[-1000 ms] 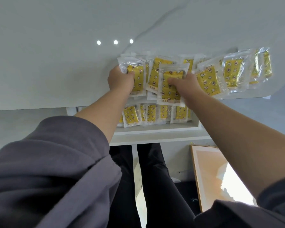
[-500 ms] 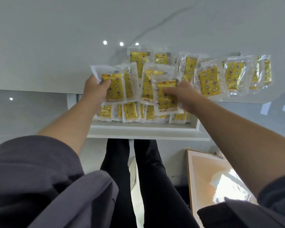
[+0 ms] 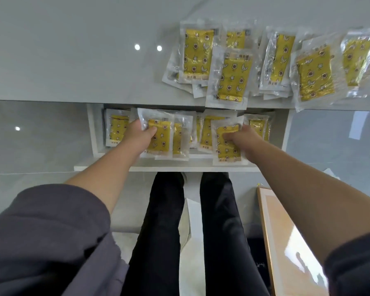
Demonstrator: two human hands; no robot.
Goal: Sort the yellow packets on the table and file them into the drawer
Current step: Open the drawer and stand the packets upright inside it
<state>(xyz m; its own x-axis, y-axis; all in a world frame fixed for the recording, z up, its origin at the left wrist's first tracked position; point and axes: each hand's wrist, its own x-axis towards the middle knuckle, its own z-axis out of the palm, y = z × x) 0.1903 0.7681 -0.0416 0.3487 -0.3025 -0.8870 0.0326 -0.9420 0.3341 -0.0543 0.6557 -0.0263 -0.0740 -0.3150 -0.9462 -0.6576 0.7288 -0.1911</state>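
Several yellow packets in clear wrappers (image 3: 232, 75) lie overlapping on the grey table (image 3: 73, 60) at the upper right. Below the table's edge a white drawer (image 3: 169, 166) is pulled out, with more yellow packets (image 3: 115, 131) lying in it. My left hand (image 3: 138, 136) grips a small bunch of packets (image 3: 161, 137) over the drawer's left half. Over the right half, my right hand (image 3: 238, 136) grips another packet (image 3: 228, 146). Both held lots sit low in the drawer, overlapping the ones inside.
One table packet (image 3: 229, 82) hangs over the table's front edge above the drawer. My legs in black trousers (image 3: 165, 221) stand under the drawer. A wood-framed board (image 3: 286, 242) leans at the lower right.
Both hands have come down and toward me from the tabletop, carrying their packets over the edge into the open drawer. The view has shifted so the table pile sits higher.
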